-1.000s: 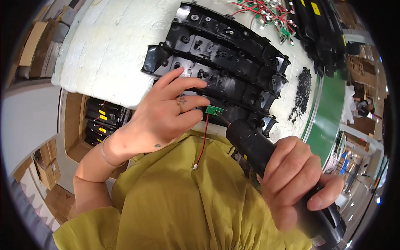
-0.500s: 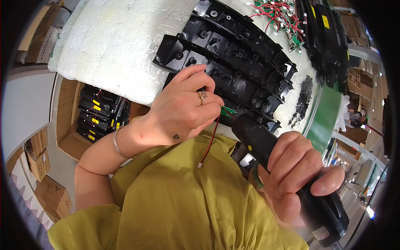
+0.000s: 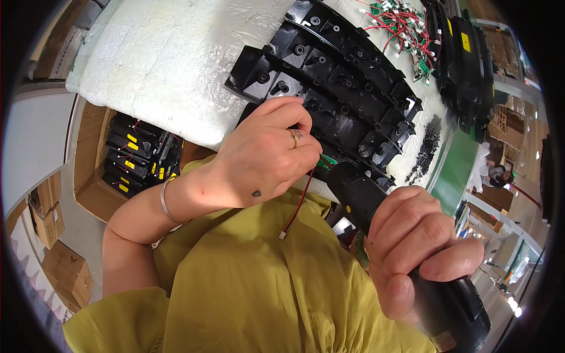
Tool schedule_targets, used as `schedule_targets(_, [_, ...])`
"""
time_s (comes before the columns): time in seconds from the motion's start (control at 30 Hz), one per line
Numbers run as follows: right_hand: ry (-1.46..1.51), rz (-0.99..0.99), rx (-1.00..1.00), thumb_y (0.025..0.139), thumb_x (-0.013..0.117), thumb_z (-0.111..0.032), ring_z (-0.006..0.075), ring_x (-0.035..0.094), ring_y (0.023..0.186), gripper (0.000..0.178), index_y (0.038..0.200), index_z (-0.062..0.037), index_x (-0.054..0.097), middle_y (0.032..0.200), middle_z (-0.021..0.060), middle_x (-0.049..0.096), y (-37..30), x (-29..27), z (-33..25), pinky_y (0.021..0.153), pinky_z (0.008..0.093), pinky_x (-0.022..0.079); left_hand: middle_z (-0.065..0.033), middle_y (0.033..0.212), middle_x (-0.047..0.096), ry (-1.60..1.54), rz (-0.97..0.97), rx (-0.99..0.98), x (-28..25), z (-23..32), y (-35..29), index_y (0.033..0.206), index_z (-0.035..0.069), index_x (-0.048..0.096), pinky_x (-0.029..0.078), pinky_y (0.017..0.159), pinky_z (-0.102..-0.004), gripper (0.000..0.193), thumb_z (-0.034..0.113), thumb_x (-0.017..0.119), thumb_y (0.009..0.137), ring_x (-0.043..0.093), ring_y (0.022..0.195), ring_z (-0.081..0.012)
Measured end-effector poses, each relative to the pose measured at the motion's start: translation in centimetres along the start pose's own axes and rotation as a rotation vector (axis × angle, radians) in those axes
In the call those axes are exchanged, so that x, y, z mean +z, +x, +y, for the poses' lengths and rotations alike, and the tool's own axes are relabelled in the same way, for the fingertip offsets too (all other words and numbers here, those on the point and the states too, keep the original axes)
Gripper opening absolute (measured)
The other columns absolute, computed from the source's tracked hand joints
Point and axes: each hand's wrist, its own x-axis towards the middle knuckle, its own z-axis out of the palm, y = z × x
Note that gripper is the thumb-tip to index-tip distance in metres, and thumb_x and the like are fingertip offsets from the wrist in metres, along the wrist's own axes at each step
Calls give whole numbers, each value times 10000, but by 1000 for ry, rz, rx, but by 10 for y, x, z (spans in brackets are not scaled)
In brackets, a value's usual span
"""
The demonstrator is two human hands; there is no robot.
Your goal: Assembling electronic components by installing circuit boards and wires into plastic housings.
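My right hand [image 3: 418, 253] is wrapped around a black electric screwdriver [image 3: 360, 194], which slants up and left. Its tip meets a small green circuit board [image 3: 328, 160] seated in the nearest black plastic housing. From that board a thin red and black wire [image 3: 302, 203] hangs over the housing's edge, ending in a white connector [image 3: 283, 235]. Bent over the same housing, my left hand [image 3: 268, 156] has its fingers curled together beside the screwdriver tip; its fingertips and anything in them are hidden. Beyond it, several black plastic housings [image 3: 329, 70] lie side by side, showing posts and screw holes.
White foam wrap [image 3: 159, 59] covers the table. At the far right are a tangle of wired green boards [image 3: 406, 32], stacked black parts [image 3: 465, 70] and a patch of small black screws [image 3: 428, 147]. A cardboard box [image 3: 91, 182] of finished-looking black units stands lower left.
The housings and table appear shifted slightly right in the picture. Both hands keep their hold, with the screwdriver still at the green board and tilted a little differently.
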Motion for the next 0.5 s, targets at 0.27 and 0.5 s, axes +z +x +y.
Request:
schedule_targets(0.27, [204,282,-100,729,677,-101,38,426,426,310,868,-153,405,544,-81,468,-4,1,-6,507,173,338,3,861,666,-46,9,0,0,-1,1,764,59,667,437,892,-443,174,101,746,615,558,826,-206])
schedule_targets(0.5, [255,464,-182,688,688,-73,10,455,431,328,868,-146,424,522,-93,486,-3,5,-9,489,140,339,7,873,668,-96,77,7,-1,2,3,777,74,672,444,863,-429,194,105,765,610,569,821,-207])
